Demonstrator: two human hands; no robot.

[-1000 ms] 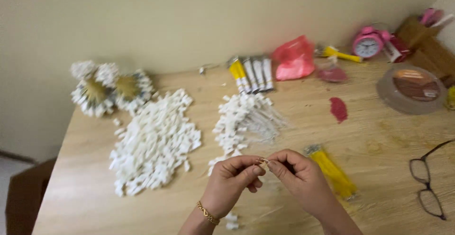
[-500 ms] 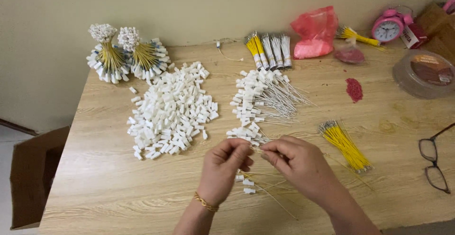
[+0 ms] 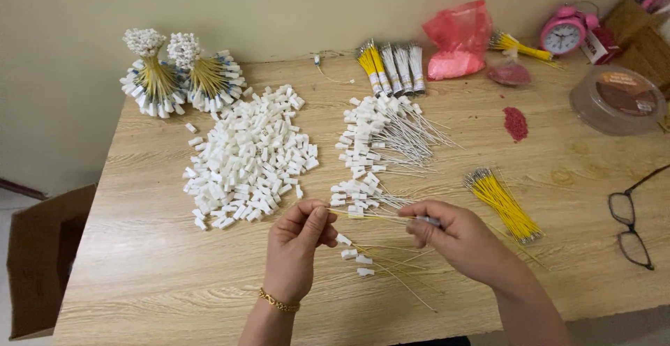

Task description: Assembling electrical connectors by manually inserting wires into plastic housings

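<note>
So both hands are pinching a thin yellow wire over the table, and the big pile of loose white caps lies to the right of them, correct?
Not quite. In the head view, the left hand and right hand do pinch the thin yellow wire over the table, but the big pile of loose white caps lies to their left, farther back.

A wooden table bears white caps (heaped), yellow wires, eyeglasses — and a pink clock.

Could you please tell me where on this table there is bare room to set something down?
Bare wood lies along the near left edge of the table, below the pile of white caps, and between the yellow wires and the glasses. The back right, around the pink bag and clock, is crowded.
</note>
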